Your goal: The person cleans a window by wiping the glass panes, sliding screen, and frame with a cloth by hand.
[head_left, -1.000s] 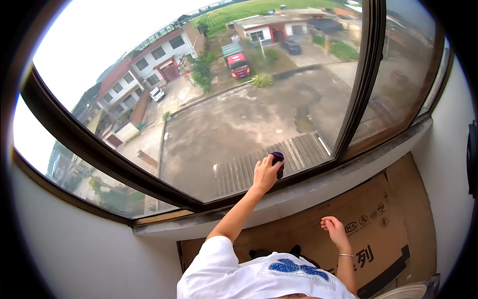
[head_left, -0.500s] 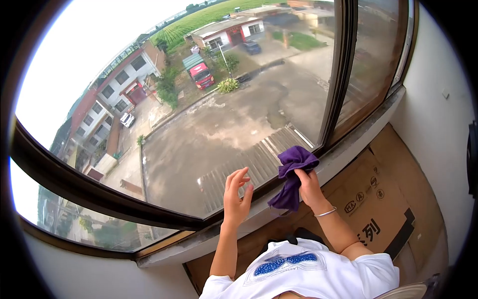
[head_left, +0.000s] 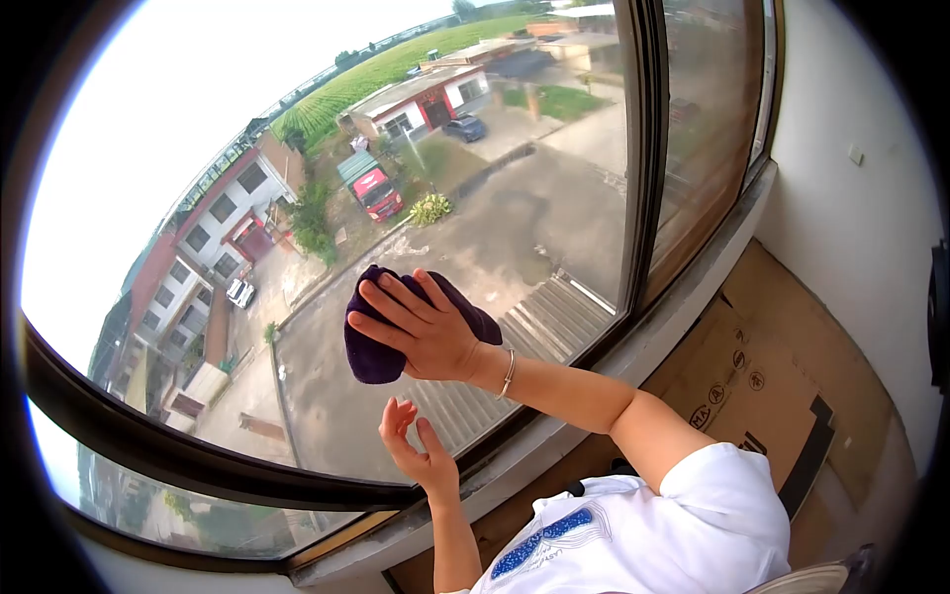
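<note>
A dark purple cloth is bunched against the glass of the large window. My right hand, with a bracelet at its wrist, lies spread over the cloth and holds it to the pane. The palm covers part of the cloth. Just below it, my left hand is raised near the lower window frame, fingers loosely bent and apart, with nothing in it.
Dark window frame divides the panes, with a pale sill below. Flattened cardboard with printed marks lies at the right, beside a white wall. Outside are a yard, a red truck and houses.
My right hand has carried the cloth up and left from near the sill onto the glass, its fingers now spread over it. My left hand has moved down and left. The view has shifted slightly.
</note>
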Tool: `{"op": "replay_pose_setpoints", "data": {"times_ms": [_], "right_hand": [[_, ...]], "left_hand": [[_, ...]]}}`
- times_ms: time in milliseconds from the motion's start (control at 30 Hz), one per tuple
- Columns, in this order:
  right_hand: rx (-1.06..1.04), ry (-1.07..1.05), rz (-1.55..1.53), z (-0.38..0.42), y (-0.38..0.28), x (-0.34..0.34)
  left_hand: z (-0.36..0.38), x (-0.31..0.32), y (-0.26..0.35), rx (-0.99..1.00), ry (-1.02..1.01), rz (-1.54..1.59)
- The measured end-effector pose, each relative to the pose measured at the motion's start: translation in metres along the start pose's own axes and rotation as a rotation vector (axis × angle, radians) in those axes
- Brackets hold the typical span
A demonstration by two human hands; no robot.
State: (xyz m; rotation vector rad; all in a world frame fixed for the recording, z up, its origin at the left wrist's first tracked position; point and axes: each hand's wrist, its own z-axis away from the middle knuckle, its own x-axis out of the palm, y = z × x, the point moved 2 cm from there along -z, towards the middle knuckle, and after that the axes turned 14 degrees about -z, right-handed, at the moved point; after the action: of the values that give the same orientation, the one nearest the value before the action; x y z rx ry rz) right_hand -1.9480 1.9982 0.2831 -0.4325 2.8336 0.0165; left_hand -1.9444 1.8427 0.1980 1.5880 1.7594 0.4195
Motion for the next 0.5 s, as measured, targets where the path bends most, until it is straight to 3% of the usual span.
{"op": "replay_pose_setpoints", "data": {"times_ms": [167, 267, 333, 400, 500], "right_hand": [[-0.166, -0.120, 0.104, -0.030, 0.016, -0.014], [-0.194, -0.102, 0.111, -0.059, 0.031, -0.038], [-0.218, -0.009, 0.205, -0.072, 0.055, -0.053], [-0.132, 0.131, 0.086, -0.087, 0.078, -0.081], [-0.104, 0.337, 0.150, -0.098, 0.149, -0.146]], "left_hand": [[-0.020, 0.019, 0.018, 0.090, 0.109, -0.183], [-0.032, 0.030, 0.027, 0.244, 0.168, -0.307], [-0.039, 0.037, 0.026, 0.329, 0.219, -0.408], [-0.046, 0.039, 0.020, 0.319, 0.241, -0.432], [-0.047, 0.033, 0.015, 0.283, 0.279, -0.456]]}}
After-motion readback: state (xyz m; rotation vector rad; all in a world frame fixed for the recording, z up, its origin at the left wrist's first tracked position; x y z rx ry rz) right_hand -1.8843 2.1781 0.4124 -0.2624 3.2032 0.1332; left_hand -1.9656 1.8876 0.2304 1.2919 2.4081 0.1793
